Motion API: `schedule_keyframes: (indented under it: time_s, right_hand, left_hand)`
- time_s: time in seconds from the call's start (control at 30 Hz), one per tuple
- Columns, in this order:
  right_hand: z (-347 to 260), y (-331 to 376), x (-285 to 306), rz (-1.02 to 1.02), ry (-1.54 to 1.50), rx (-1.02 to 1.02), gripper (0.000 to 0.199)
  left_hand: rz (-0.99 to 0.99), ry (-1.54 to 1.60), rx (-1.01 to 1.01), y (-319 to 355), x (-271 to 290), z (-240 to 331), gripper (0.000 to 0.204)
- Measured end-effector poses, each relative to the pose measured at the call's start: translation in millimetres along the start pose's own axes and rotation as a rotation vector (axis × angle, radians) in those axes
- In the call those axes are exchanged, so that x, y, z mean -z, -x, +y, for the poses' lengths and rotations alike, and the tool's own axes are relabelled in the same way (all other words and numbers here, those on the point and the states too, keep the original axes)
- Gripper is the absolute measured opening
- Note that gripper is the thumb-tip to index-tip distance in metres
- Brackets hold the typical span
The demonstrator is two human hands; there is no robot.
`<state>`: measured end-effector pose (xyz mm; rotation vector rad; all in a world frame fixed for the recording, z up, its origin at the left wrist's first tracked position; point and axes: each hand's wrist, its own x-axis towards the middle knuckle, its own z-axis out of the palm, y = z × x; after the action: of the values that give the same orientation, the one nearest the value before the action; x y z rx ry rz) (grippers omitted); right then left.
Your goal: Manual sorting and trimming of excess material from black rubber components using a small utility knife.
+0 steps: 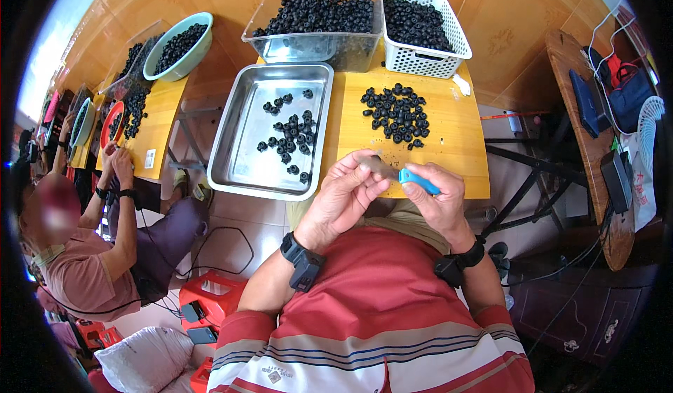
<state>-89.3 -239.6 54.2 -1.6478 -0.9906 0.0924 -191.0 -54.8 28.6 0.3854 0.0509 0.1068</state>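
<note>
In my right hand is a small blue-handled knife, its blade pointing left. My left hand pinches a small black ring-like part, mostly hidden by the fingers, right at the blade. Both hands are over the near edge of the yellow table. Just beyond them lies a pile of black ring-like parts, with dark crumbs scattered on the wood. To the left, a metal tray holds more loose black parts.
A clear plastic bin and a white perforated basket, both full of black parts, stand at the back. On the left, a co-worker sits at another table with a green basin. Red stools and cables are on the floor.
</note>
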Motion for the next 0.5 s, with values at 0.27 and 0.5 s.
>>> schedule_keyframes:
  time_s: [0.27,0.5]
  right_hand:
    - [9,4,8,0.207,-0.027,-0.147,0.027]
    - [36,22,29,0.368,0.004,-0.235,0.03]
  left_hand:
    - [0.086,-0.141,-0.055,5,-7,13,0.019]
    - [0.39,-1.11,-0.497,11,24,65,0.016]
